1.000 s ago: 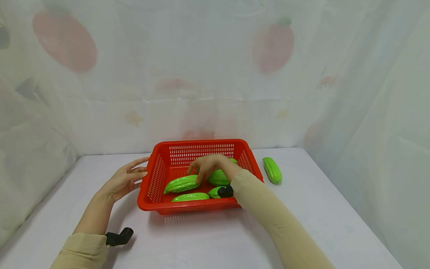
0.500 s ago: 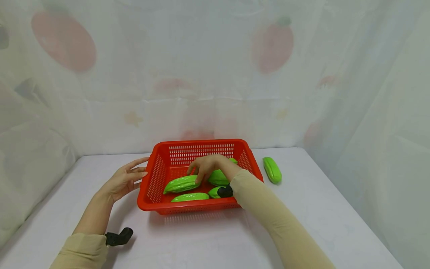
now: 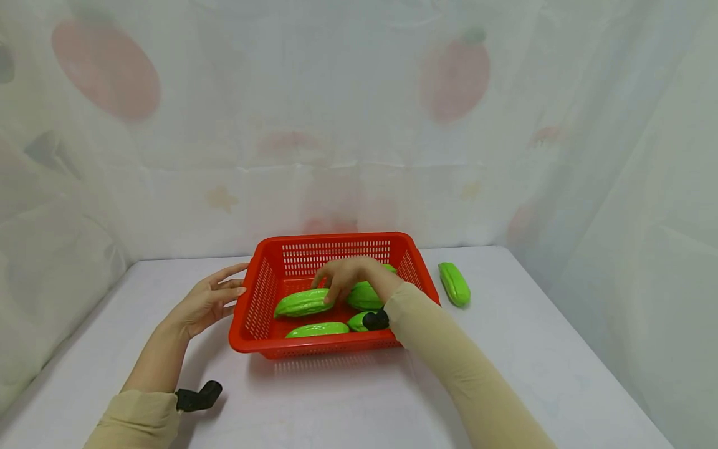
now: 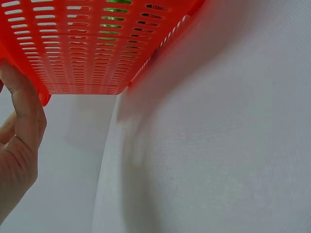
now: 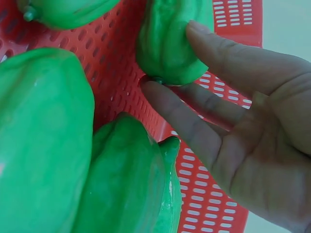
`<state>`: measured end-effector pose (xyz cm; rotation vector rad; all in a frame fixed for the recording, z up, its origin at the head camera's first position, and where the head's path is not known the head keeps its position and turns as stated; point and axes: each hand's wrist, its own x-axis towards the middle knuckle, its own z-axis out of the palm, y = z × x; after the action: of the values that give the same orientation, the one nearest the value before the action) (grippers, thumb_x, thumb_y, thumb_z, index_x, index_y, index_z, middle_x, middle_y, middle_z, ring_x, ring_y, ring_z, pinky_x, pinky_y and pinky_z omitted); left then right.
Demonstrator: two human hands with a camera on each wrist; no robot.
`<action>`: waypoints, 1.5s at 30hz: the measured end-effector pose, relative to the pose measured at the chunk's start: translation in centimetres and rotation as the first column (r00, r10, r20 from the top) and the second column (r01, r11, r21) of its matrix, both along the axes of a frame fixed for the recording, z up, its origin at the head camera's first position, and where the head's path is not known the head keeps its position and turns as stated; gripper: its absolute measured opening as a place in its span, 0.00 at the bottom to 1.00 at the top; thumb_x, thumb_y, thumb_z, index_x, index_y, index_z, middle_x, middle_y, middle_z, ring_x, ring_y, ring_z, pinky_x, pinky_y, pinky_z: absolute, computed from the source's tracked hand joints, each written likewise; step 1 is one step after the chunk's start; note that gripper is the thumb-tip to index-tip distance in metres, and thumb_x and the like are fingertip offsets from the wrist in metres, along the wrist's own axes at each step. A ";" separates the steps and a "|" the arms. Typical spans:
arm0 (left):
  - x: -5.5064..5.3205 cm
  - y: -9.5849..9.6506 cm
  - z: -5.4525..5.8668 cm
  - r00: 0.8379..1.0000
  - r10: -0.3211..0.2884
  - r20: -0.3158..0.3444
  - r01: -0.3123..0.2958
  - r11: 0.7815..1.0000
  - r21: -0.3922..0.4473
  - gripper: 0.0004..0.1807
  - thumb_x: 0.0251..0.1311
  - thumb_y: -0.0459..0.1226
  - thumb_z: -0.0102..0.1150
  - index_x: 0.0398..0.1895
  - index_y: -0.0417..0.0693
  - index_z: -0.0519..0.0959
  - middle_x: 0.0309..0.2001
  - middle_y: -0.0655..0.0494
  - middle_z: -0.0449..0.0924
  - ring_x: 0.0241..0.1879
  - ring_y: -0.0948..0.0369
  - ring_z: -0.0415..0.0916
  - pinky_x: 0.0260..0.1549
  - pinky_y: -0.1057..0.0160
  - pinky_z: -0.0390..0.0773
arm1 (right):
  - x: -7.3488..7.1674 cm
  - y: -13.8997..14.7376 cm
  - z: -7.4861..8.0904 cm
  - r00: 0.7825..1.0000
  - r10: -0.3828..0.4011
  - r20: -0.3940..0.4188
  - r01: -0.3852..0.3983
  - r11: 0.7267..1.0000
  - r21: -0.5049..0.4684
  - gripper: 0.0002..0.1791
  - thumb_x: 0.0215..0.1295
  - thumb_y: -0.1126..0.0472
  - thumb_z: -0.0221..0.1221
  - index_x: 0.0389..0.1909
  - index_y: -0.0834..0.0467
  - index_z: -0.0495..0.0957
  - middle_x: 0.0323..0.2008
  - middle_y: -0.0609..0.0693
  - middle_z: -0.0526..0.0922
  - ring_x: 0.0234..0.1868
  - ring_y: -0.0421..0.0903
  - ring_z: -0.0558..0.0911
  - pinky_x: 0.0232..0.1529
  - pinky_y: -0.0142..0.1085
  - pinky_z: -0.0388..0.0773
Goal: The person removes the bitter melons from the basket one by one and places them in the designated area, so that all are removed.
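Observation:
A red perforated plastic basket stands in the middle of the table with several green, ridged bitter melons inside. My right hand reaches in and pinches the right end of one bitter melon. In the right wrist view, its thumb lies on the melon's side and the fingertips are under the stem end. My left hand touches the basket's left rim with loosely bent fingers. The left wrist view shows those fingers against the basket's slotted wall.
One more bitter melon lies on the white table to the right of the basket. Other bitter melons lie under and beside my right wrist, partly hidden. A white printed curtain hangs behind and along both sides.
The pinched bitter melon's left end has risen a little and the melon lies more level. My right hand has shifted slightly upward in the view; the left hand and basket stay put.

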<state>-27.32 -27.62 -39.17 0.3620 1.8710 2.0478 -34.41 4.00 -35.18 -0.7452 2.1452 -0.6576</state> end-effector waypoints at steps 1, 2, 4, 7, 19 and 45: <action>0.0 0.0 0.0 1.000 0.000 0.001 0.000 1.000 0.001 0.31 0.71 0.31 0.50 0.74 0.51 0.56 0.46 0.65 0.84 0.43 0.67 0.84 0.44 0.64 0.85 | 0.0 0.0 0.1 1.000 0.003 -0.003 -0.003 1.000 -0.003 0.30 0.64 0.64 0.63 0.68 0.56 0.69 0.67 0.59 0.70 0.65 0.51 0.74 0.54 0.40 0.83; 0.0 0.0 0.0 1.000 0.000 0.000 0.000 1.000 0.001 0.31 0.71 0.31 0.50 0.74 0.51 0.56 0.46 0.65 0.84 0.43 0.67 0.84 0.44 0.64 0.85 | -0.1 0.0 0.1 1.000 0.006 -0.005 -0.006 1.000 -0.007 0.30 0.64 0.64 0.63 0.67 0.56 0.69 0.67 0.59 0.70 0.65 0.51 0.74 0.54 0.40 0.83; 0.0 0.0 0.0 1.000 0.002 -0.002 -0.002 1.000 -0.006 0.31 0.71 0.31 0.50 0.75 0.51 0.55 0.46 0.65 0.84 0.43 0.67 0.84 0.45 0.64 0.85 | -0.1 0.0 0.3 1.000 0.009 -0.003 -0.009 1.000 -0.015 0.30 0.64 0.63 0.64 0.67 0.55 0.69 0.67 0.59 0.70 0.65 0.51 0.74 0.54 0.40 0.82; 0.0 -0.1 0.1 1.000 0.009 -0.005 -0.009 1.000 -0.022 0.32 0.71 0.32 0.50 0.75 0.51 0.55 0.46 0.66 0.84 0.44 0.68 0.84 0.45 0.64 0.85 | -0.2 0.0 0.5 1.000 0.000 0.016 0.001 0.999 -0.033 0.30 0.64 0.64 0.64 0.67 0.56 0.69 0.67 0.59 0.70 0.64 0.51 0.74 0.56 0.43 0.82; 0.1 -0.2 0.0 1.000 0.004 -0.003 -0.004 1.000 -0.004 0.30 0.71 0.31 0.49 0.74 0.52 0.56 0.46 0.65 0.84 0.44 0.67 0.84 0.45 0.64 0.85 | 0.0 -0.2 1.0 0.999 -0.044 0.010 0.044 0.997 -0.068 0.30 0.63 0.64 0.64 0.66 0.55 0.69 0.62 0.56 0.73 0.46 0.42 0.80 0.56 0.47 0.82; 0.0 -0.3 -0.1 1.000 0.009 -0.002 -0.009 1.000 -0.001 0.32 0.71 0.31 0.48 0.76 0.48 0.52 0.46 0.65 0.84 0.43 0.67 0.84 0.45 0.64 0.85 | -0.3 2.7 4.7 0.988 -0.153 0.026 0.155 0.961 -0.231 0.33 0.62 0.61 0.66 0.68 0.53 0.68 0.69 0.59 0.66 0.58 0.50 0.81 0.55 0.42 0.83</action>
<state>-27.34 -27.87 -39.26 0.3560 1.8780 2.0532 -34.71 6.74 -30.50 -0.6996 2.1570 -1.0064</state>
